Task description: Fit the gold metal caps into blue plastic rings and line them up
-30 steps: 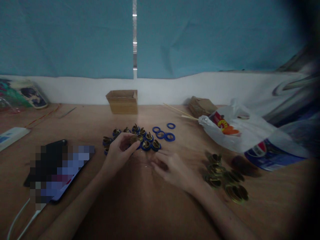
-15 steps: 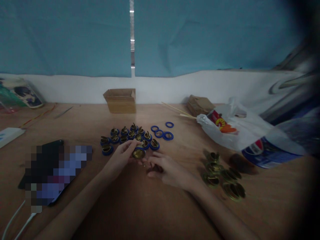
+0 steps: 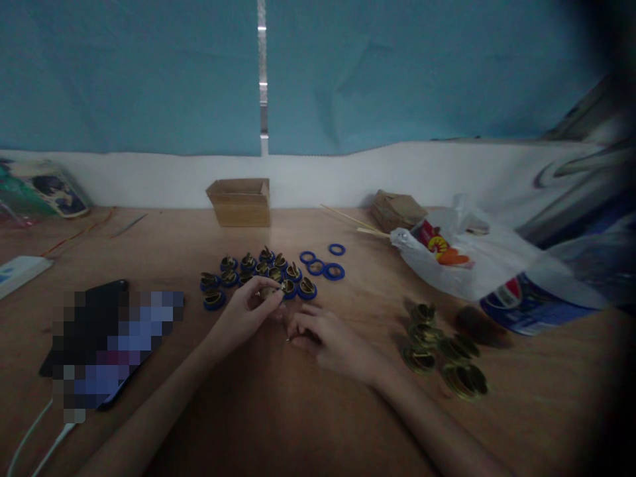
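My left hand [image 3: 247, 310] is closed on a round gold-coloured metal piece [image 3: 267, 291], mostly hidden behind its fingers. Close by on the right, my right hand [image 3: 325, 336] has its fingers pinched together; a tiny shiny bit [image 3: 288, 340] shows at the fingertips, too small to name. Just beyond both hands stands a cluster of gold metal pieces with raised flaps, each seated in a blue ring [image 3: 214, 301]. Several loose blue rings [image 3: 334, 271] lie to the right of the cluster. More gold metal pieces [image 3: 464, 379], without blue rings, sit in a group at the right.
An open cardboard box [image 3: 242, 204] stands against the wall. At the left are two phones [image 3: 106, 311] with white cables and a white power strip [image 3: 22, 275]. To the right lie a plastic bag [image 3: 422, 262], a cut Pepsi bottle [image 3: 536, 305] and a brown package [image 3: 397, 211].
My left hand has turned the gold piece, so its round face no longer shows and fingers cover most of it. My right hand has shifted slightly, its fingertips now lower.
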Motion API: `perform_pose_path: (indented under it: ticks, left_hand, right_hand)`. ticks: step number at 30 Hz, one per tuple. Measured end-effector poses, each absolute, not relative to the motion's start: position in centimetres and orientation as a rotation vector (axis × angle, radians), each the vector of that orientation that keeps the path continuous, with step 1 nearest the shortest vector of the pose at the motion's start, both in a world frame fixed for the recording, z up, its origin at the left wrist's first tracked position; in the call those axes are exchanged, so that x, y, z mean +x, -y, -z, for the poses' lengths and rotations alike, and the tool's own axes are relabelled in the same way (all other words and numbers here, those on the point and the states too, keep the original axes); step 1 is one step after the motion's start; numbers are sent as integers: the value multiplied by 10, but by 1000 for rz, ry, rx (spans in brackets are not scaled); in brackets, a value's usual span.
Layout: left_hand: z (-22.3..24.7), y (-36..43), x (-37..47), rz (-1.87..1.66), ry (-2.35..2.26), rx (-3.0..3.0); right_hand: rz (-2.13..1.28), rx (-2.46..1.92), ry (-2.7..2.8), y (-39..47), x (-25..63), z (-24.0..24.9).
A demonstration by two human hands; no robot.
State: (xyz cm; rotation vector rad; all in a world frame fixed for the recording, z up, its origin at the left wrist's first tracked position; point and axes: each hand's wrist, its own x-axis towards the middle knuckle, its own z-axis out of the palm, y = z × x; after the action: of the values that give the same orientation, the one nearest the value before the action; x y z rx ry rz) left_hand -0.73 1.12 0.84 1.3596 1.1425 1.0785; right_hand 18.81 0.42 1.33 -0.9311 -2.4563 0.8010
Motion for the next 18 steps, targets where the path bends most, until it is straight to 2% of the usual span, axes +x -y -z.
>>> perform_pose_path:
  ticks: [7, 18]
  left_hand:
    - [-2, -6, -7, -978, -1292, 2120]
    - [6, -16, -17, -1002, -1343, 2323]
  right_hand:
    - [-786, -1121, 2352, -7, 192, -22]
    - [-432, -1649, 2122, -23, 209, -26]
